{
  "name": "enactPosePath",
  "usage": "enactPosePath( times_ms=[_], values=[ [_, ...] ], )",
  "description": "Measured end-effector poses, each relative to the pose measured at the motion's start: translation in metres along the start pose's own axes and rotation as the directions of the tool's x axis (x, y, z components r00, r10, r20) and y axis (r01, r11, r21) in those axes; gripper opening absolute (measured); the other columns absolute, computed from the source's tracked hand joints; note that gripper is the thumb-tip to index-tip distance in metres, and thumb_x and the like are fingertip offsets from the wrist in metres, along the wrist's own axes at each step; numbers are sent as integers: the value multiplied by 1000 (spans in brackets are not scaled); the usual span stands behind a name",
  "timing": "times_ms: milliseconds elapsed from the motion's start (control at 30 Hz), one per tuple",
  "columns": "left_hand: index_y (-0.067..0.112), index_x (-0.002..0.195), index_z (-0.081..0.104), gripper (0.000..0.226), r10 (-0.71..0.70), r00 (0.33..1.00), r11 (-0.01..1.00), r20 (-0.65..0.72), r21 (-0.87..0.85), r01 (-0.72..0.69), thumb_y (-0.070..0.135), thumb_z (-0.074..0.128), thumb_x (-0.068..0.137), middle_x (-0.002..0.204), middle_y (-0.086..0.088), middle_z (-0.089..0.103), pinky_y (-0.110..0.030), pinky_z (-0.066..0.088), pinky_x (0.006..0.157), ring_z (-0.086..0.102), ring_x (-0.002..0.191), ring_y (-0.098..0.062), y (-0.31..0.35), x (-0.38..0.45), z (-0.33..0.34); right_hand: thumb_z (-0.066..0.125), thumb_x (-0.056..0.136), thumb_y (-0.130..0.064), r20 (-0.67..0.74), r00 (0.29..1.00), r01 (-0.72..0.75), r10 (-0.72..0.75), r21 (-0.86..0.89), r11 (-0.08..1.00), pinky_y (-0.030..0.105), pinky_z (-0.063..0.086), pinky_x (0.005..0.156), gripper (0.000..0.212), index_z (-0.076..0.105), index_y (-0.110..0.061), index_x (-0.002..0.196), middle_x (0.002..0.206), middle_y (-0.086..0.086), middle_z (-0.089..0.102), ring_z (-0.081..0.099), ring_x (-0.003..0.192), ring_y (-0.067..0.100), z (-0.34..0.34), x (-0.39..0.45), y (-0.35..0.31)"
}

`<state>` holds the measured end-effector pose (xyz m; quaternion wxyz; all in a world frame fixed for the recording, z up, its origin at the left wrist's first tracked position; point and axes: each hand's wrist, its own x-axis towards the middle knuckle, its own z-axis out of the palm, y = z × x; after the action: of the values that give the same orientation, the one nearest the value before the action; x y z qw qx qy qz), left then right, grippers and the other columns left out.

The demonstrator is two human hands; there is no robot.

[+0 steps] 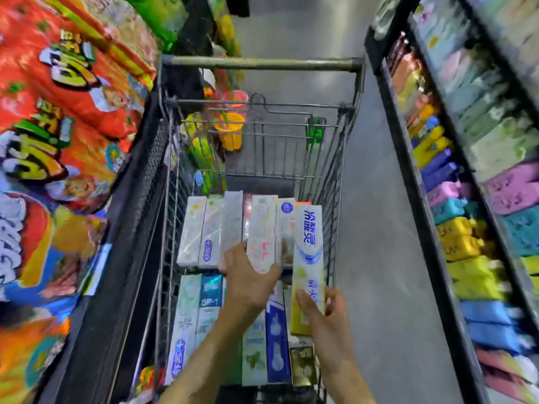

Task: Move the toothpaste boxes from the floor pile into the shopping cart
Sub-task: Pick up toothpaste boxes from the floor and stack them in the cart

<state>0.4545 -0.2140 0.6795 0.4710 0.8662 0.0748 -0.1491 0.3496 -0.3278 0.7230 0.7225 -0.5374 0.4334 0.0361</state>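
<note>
A wire shopping cart [329, 182] stands in the aisle below me, its floor lined with several toothpaste boxes in two rows. My left hand [248, 275] grips the near end of a pale, shiny toothpaste box [262, 231] over the far row. My right hand [315, 307] holds a white, blue and yellow toothpaste box [309, 252] by its lower part, along the cart's right side. A blue and white box [277, 345] and a gold one [302, 365] lie in the near row. The floor pile is out of view.
The cart's handle bar [262, 64] is at the far end, with colourful toys [227, 129] beyond the child seat. Red snack packs [67, 91] fill the left. A shelf of coloured packs [466, 228] lines the right. Grey floor [376, 228] runs between cart and shelf.
</note>
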Motion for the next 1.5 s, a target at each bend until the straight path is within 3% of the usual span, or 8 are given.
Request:
enactPosePath(
  times_ms=[67,167,333,467,733,900,1267,1500],
  values=[
    [15,102,60,47,6,1000,998,24,66,-7,48,74,71,95,-4,59,-36,53,77,59,95,-20,-14,29,22,71,90,-5,-29,999,-35,35,-22,999,18,48,44,30,52,-3,112,86,10,69,65,53,2,0,14,2],
    [22,108,51,62,46,999,991,-19,125,-43,66,59,65,101,3,44,-24,32,84,36,97,-11,-15,53,50,72,90,-9,-49,995,-86,84,-43,995,19,51,45,26,52,-11,107,89,8,69,68,58,6,-3,36,5],
    [2,118,56,65,54,998,968,-40,249,-42,50,69,76,107,-12,49,-27,23,81,35,95,-19,-34,87,83,74,89,-11,-82,994,-86,77,-113,990,25,56,57,26,53,-12,105,90,8,69,67,66,8,-8,70,10],
    [6,119,54,56,33,998,956,-57,292,-15,47,72,86,109,-11,54,-28,24,75,38,95,-19,-59,103,95,73,91,-17,-59,993,-106,100,-115,988,22,54,55,28,51,-18,107,95,6,71,70,76,14,-1,97,14],
    [15,139,38,69,39,999,916,-16,400,-30,54,65,89,118,-10,48,-32,38,73,52,103,-29,-64,111,97,64,91,-55,-57,997,24,-44,-314,949,43,57,87,22,52,-45,107,102,-13,71,70,95,8,13,151,28],
    [14,148,45,63,293,955,627,46,745,-229,53,51,99,126,-16,57,-45,42,85,52,109,-33,-89,114,92,57,99,-45,-81,987,100,-140,-371,923,29,53,85,23,55,-31,117,109,-12,68,65,101,8,27,195,32],
    [3,151,40,64,372,905,496,207,780,-382,46,31,105,155,-19,43,-52,39,109,41,143,-36,-103,124,85,32,99,-53,113,951,253,-287,-817,518,43,49,99,56,60,-15,129,118,6,50,49,111,24,31,233,53],
    [0,148,43,64,384,835,423,394,729,-538,40,52,97,156,-20,40,-52,38,115,38,145,-34,-87,125,64,47,99,-33,225,949,275,-220,-932,235,41,48,93,38,49,-15,132,127,9,54,51,111,28,32,216,24]
  ],
)
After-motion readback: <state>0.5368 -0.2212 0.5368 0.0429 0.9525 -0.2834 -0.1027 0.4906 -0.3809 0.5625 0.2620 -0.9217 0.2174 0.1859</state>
